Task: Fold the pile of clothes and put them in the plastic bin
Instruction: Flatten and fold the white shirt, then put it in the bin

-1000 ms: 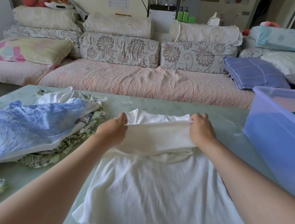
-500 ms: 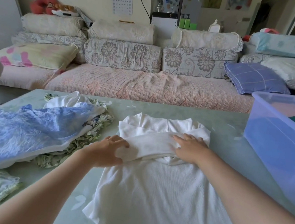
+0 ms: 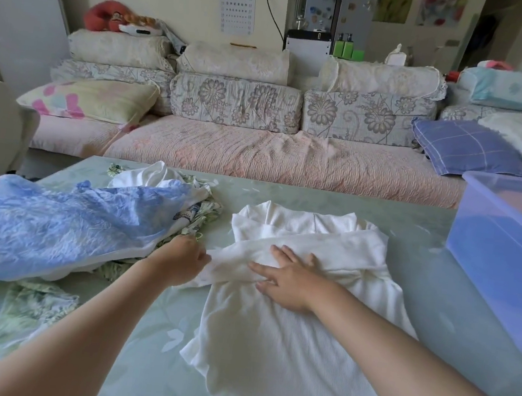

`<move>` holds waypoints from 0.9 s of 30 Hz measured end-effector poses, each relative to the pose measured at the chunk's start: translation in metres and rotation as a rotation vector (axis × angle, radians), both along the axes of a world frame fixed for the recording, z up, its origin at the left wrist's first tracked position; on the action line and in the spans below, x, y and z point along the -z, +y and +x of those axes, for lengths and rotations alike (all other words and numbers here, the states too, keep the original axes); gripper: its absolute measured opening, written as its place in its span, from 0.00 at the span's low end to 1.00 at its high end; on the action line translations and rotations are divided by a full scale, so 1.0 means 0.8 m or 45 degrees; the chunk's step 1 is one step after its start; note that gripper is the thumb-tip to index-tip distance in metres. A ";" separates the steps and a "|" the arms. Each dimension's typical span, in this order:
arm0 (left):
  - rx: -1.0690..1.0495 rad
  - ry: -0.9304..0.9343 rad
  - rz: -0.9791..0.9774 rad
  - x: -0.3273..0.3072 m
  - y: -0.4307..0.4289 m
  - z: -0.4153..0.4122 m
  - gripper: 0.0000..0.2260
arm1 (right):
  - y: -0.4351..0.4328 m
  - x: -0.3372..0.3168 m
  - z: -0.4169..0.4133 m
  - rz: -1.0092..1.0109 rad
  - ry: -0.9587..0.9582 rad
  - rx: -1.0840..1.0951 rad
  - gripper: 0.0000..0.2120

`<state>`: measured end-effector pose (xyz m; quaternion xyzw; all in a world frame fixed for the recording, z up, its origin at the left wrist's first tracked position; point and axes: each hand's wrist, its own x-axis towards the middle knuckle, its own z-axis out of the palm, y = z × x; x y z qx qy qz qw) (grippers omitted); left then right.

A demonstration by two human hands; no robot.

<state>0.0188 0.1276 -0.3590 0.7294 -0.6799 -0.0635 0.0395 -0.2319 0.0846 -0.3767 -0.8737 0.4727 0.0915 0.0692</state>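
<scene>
Sleeve fold on white shirt [image 3: 282, 365]: my left hand [image 3: 184, 262] pinches its sleeve end; right hand [image 3: 288, 282] flat, fingers spread, pinning it. Next, I reckon: hem up, then plastic bin [image 3: 492, 259].

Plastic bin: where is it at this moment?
In the head view, the plastic bin sits on the table at far right, beside the white shirt.
</scene>
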 end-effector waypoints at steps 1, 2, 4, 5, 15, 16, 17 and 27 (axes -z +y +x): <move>-0.014 0.022 -0.028 0.004 -0.001 0.002 0.09 | 0.001 -0.001 0.001 0.006 -0.008 0.000 0.24; -0.027 0.021 -0.004 0.007 -0.002 0.003 0.08 | 0.001 -0.001 0.001 0.006 -0.020 -0.003 0.23; -0.106 -0.041 0.131 0.006 -0.004 0.002 0.22 | 0.002 0.000 0.001 0.009 -0.034 -0.005 0.23; -0.163 -0.089 0.177 0.001 -0.005 0.000 0.27 | 0.002 0.001 0.000 0.009 -0.045 -0.007 0.23; -0.334 0.614 0.100 -0.059 -0.035 -0.049 0.13 | -0.012 -0.028 0.001 0.299 -0.921 0.232 0.17; -0.308 0.940 0.089 -0.066 -0.035 -0.062 0.12 | -0.014 -0.036 0.000 0.309 -1.115 0.299 0.16; -0.256 1.259 0.139 -0.073 -0.033 -0.075 0.14 | -0.016 -0.046 -0.002 0.335 -1.279 0.377 0.16; 0.190 0.501 -0.076 -0.019 -0.041 -0.130 0.11 | -0.030 -0.035 -0.039 0.156 -0.996 0.823 0.28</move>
